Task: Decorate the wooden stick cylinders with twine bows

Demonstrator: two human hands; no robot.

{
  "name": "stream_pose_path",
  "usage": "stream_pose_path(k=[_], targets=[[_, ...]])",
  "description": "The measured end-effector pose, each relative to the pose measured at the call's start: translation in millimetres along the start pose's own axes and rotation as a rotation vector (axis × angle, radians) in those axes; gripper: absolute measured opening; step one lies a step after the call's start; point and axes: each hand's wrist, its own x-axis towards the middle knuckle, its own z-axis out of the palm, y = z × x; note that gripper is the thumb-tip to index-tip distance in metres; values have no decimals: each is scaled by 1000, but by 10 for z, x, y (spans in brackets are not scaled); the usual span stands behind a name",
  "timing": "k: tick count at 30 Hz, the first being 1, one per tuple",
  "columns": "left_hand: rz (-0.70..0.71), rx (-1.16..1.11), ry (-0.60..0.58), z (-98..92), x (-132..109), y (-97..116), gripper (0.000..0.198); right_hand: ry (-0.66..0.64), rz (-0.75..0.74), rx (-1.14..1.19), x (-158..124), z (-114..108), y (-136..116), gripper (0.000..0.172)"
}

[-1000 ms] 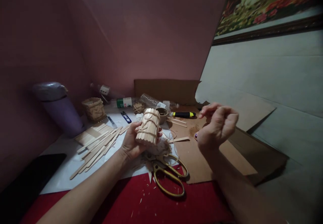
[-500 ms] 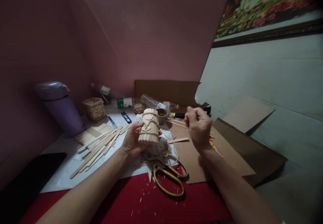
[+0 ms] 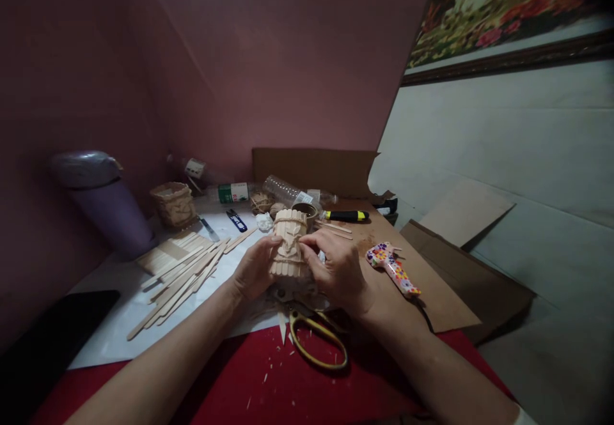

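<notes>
Pink wall (image 3: 268, 61): one, backing everything on my remote feed. Bench (image 3: 230, 386): one, red-covered, white sheeting at left. Cardboard sheet (image 3: 446, 303): one, flat, right side. Purple container (image 3: 112, 214): one, far left. Wooden sticks (image 3: 189, 281): one fanned pile, left of centre. Scissors (image 3: 319, 343): one pair, yellow-handled, near side. Flower-patterned glue gun (image 3: 393, 268): one, lying on the cardboard sheet. Stick-covered cup (image 3: 290, 230): one, twine-banded, between both grips.

Risk, as I judge it: the raised decoration on the cup's front could shift if my right fingers push sideways; too hard a squeeze from the left could work a stick loose. Position: my left grip (image 3: 254, 268) curls round the cup's left side; my right grip (image 3: 338, 268) sets thumb and forefinger close together against its front right. Whether they pinch anything, I cannot tell.
</notes>
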Motion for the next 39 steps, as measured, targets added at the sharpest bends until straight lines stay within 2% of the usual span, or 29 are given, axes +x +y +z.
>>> stream_pose_path(k=[5, 8, 12, 16, 18, 21, 23, 25, 27, 29, 33, 35, 39], targets=[[151, 78, -7, 97, -32, -31, 42, -4, 7, -114, -16, 11, 7, 13], [182, 99, -9, 128, -50, -51, 44, -15, 36, -145, -17, 12, 7, 12], [122, 44, 37, 135, -61, -47, 38, -34, 106, -62, -7, 11, -6, 10], [37, -35, 55, 89, -31, -4, 28, 17, 208, 173, -11, -5, -43, 9], [29, -73, 6, 51, -12, 24, 27, 80, 225, 317, -16, -23, -63, 6], [6, -117, -78, 3, 1, 53, 35, 304, 224, 531, -2, -54, -78, 6], [-18, -142, -128, -12, -1, 58, 41, 475, 207, 672, 23, -73, -74, 11], [-41, -161, -161, -19, -2, 54, 43, 555, 206, 745, 47, -86, -62, 19], [-60, -165, -161, -25, 2, 43, 43, 508, 223, 700, 56, -92, -46, 24], [-67, -157, -158, -36, 11, 29, 42, 380, 211, 570, 49, -87, -36, 24], [-54, -135, -156, -51, 25, -2, 33, 169, 59, 313, 17, -53, -34, 10], [-47, -109, -128, -41, 21, -13, 30, 137, -10, 226, 3, -37, -31, 7], [-47, -74, -127, -8, 3, -27, 34, 119, -73, 128, -13, -25, -12, 11]])
